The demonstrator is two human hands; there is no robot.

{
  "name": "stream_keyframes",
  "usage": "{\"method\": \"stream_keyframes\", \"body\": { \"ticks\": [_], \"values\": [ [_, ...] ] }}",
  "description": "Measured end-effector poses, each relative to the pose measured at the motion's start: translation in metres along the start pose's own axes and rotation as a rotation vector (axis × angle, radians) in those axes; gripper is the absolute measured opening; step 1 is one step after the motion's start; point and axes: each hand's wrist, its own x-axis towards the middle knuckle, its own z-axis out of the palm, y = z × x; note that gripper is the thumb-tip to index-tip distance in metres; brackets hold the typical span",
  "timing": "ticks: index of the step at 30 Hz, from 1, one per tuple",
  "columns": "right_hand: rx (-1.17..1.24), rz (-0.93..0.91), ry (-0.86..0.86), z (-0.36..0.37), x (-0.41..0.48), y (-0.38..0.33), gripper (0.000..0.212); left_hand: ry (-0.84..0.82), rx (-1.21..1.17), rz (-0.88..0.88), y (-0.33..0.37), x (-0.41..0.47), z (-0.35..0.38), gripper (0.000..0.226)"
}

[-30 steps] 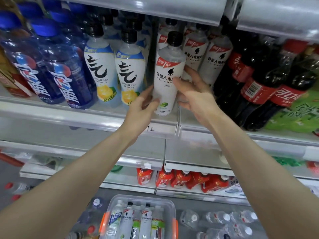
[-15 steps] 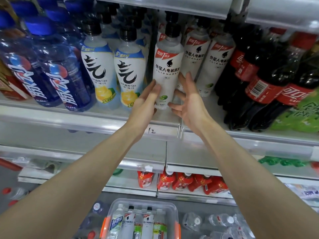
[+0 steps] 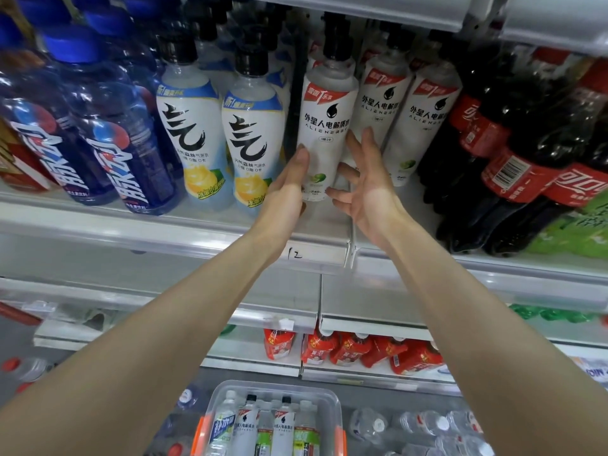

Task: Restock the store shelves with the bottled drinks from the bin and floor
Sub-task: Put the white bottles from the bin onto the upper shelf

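Note:
A white electrolyte-drink bottle (image 3: 324, 126) with a black cap stands upright on the upper shelf (image 3: 164, 232), in front of a row of the same kind. My left hand (image 3: 286, 189) touches its lower left side with nearly straight fingers. Beside the bottle's lower right, my right hand (image 3: 365, 185) has its fingers spread and straight. Below, a clear bin (image 3: 336, 409) with orange handles holds several upright bottles (image 3: 283, 429). Clear water bottles (image 3: 427, 426) lie on the floor to its right.
Left of the white bottle stand two lemon soda bottles (image 3: 253, 136) and blue-capped sports drinks (image 3: 115, 153). Dark cola bottles (image 3: 513, 153) fill the shelf at right. Red packs (image 3: 362, 350) sit on a low shelf. An upper shelf edge (image 3: 378, 11) overhangs the caps.
Both hands have slackened from a grip on the white bottle to straight fingers at its sides. The bottle has gone further back and now stands on the shelf.

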Motion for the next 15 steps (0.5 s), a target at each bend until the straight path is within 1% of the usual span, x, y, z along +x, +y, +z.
{"method": "stream_keyframes", "body": {
  "ticks": [2,6,11,15],
  "values": [
    [-0.004,0.009,0.007,-0.0005,0.0025,-0.0008,0.055,-0.011,0.006,-0.005,0.0017,0.001,0.0005,0.038],
    [-0.025,0.024,0.015,-0.0033,0.0066,-0.0008,0.057,-0.012,0.0,-0.006,0.0005,0.0051,0.0004,0.026],
    [-0.018,0.019,0.016,-0.0055,0.009,0.0004,0.058,-0.015,0.012,-0.018,-0.0004,0.0076,-0.0006,0.029],
    [-0.009,0.011,0.015,-0.0064,0.0101,0.0009,0.057,-0.024,0.022,-0.017,0.0002,0.0091,-0.0008,0.027]
  ]
}}
